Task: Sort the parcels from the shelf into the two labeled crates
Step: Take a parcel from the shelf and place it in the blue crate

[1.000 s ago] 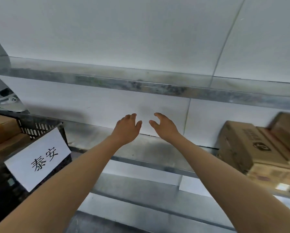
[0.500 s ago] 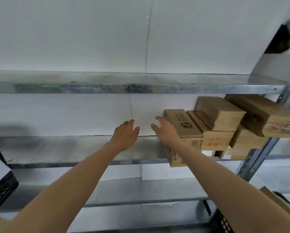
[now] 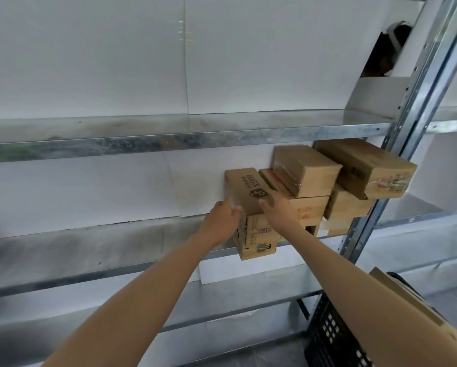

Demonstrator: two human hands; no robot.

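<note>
Touching the logo parcel (image 3: 248, 192): left hand (image 3: 222, 221), right hand (image 3: 277, 211); stacked parcels (image 3: 304, 176) adjoin.

The shelf (image 3: 89, 247) lies open left of the printed parcel (image 3: 245, 185); stacked parcels (image 3: 304, 176) crowd its right (up to the post (image 3: 409, 123)), upper shelf (image 3: 169, 128) overhead.

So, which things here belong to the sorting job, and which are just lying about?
Job: printed box, between left hand and right hand; stacked boxes beside it; shelf; black crate.
Lying about: white box, upper right; dark thing above it, unclear.
</note>
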